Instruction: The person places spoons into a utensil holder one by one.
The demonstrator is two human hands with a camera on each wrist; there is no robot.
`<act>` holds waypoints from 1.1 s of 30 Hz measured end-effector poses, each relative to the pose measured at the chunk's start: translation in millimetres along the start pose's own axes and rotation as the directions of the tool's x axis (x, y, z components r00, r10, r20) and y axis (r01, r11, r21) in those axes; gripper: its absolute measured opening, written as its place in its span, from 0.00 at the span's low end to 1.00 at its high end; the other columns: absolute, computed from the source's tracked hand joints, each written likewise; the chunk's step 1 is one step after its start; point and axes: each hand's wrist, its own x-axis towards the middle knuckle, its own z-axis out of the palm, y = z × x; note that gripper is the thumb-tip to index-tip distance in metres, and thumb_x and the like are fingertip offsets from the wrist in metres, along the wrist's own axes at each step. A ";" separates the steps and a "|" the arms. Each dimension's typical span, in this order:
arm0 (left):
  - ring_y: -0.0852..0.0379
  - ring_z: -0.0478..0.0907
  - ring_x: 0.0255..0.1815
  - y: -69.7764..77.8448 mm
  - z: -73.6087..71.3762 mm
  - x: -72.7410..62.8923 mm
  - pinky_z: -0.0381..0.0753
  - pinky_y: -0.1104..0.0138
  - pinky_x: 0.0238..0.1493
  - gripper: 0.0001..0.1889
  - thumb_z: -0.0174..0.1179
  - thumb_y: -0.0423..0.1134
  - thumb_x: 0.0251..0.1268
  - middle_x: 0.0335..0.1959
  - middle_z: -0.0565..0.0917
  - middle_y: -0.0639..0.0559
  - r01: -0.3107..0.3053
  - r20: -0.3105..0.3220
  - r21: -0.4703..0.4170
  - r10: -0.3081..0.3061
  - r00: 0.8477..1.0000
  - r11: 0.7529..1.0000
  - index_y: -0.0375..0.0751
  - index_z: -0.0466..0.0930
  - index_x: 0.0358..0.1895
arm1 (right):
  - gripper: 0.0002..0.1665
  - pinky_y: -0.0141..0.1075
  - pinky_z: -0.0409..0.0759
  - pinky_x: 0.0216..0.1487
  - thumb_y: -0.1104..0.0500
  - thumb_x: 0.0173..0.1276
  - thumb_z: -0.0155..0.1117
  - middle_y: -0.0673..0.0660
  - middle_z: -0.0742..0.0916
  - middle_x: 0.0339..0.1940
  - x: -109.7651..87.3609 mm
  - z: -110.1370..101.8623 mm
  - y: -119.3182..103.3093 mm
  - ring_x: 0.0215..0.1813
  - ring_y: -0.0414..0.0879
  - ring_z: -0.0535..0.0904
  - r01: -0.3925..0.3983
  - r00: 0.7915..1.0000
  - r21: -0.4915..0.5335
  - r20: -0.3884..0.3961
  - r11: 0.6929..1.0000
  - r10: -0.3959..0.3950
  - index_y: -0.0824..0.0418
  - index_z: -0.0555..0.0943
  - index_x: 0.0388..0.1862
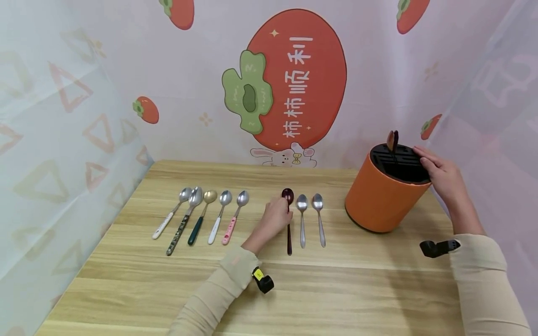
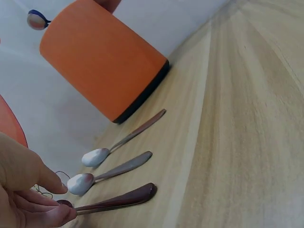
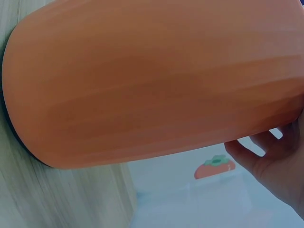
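A dark red spoon point(image 1: 289, 233) lies on the wooden table, and my left hand point(image 1: 275, 216) pinches it at the neck. In the left wrist view, the fingers of that hand meet at the neck, with the handle point(image 2: 128, 197) sticking out past them. To its right, two plain silver spoons point(image 1: 302, 224) point(image 1: 319, 217) lie side by side. My right hand point(image 1: 447, 182) grips the upper right rim of an orange cylindrical utensil holder point(image 1: 382, 198) with a slotted black top point(image 1: 397, 161). Utensils with brown and dark ends point(image 1: 392, 140) stand up from a slot.
Left of my left hand lies a row of several spoons, with white, patterned, green and pink handles point(image 1: 229, 231). The wooden table point(image 1: 319, 294) ends at a printed cloth backdrop point(image 1: 185, 135). Cloth also hangs at both sides.
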 end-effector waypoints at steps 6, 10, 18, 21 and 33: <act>0.62 0.66 0.10 -0.6 9.7 -0.8 0.62 0.75 0.10 0.19 0.61 0.30 0.65 0.12 0.67 0.54 0.025 -0.014 0.008 -0.025 1.000 1.000 0.42 0.66 0.16 | 0.30 0.56 0.41 0.81 0.41 0.81 0.40 0.28 0.63 0.75 -0.8 0.2 0.5 0.83 0.42 0.46 -0.005 1.000 0.017 0.003 1.000 0.005 0.45 0.63 0.78; 0.61 0.67 0.11 -2.2 14.2 -1.2 0.61 0.74 0.10 0.15 0.59 0.28 0.64 0.14 0.69 0.52 0.027 -0.002 0.026 -0.027 1.000 0.999 0.40 0.69 0.19 | 0.31 0.57 0.41 0.81 0.41 0.81 0.40 0.28 0.63 0.76 -1.1 0.4 0.9 0.83 0.45 0.46 0.004 1.000 0.014 0.004 1.000 -0.004 0.48 0.63 0.78; 0.58 0.70 0.15 -4.2 17.1 5.2 0.65 0.73 0.12 0.12 0.58 0.23 0.56 0.17 0.72 0.49 0.034 -0.016 0.032 -0.034 0.999 0.999 0.40 0.70 0.20 | 0.30 0.59 0.40 0.80 0.41 0.81 0.40 0.29 0.62 0.76 0.4 -1.0 0.5 0.83 0.52 0.45 -0.015 1.000 0.025 0.016 1.000 0.015 0.45 0.62 0.78; 0.58 0.68 0.16 -5.2 15.9 8.5 0.64 0.72 0.13 0.16 0.61 0.24 0.53 0.16 0.69 0.51 0.046 -0.012 0.016 -0.046 0.999 0.999 0.42 0.66 0.16 | 0.30 0.59 0.40 0.80 0.41 0.81 0.40 0.29 0.62 0.76 0.9 -1.9 0.4 0.83 0.52 0.44 -0.017 1.000 0.026 0.023 1.000 0.017 0.43 0.62 0.78; 0.58 0.66 0.17 -12.8 11.8 15.1 0.64 0.70 0.22 0.23 0.69 0.33 0.53 0.10 0.65 0.56 0.044 0.026 0.008 -0.044 0.999 0.999 0.46 0.63 0.11 | 0.30 0.59 0.42 0.80 0.41 0.80 0.41 0.30 0.63 0.76 0.2 -1.5 -1.0 0.83 0.52 0.46 -0.015 1.000 0.016 0.011 1.000 0.014 0.44 0.63 0.77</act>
